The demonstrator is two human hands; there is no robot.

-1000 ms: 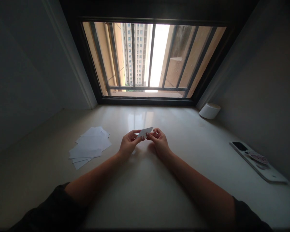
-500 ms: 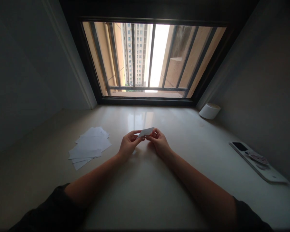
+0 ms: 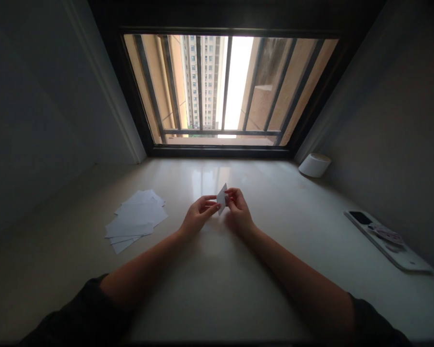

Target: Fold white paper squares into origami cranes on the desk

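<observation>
White paper point(image 3: 221, 196) — small; sharp-cornered; tilted — held: left hand point(image 3: 198, 212), right hand point(image 3: 239, 207)

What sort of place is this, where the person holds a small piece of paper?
It looks like an indoor nook, probably in a flat: a pale surface lies between two walls before a dark-framed window, with bars and a tall building outside.

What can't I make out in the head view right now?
In the head view:
Small white paper: far side, turned away from the camera.
Left hand: pinching or merely touching, too small to tell.
Paper pile: lower sheets, mostly covered by upper ones.
Phone: underside, hidden by its body.
</observation>
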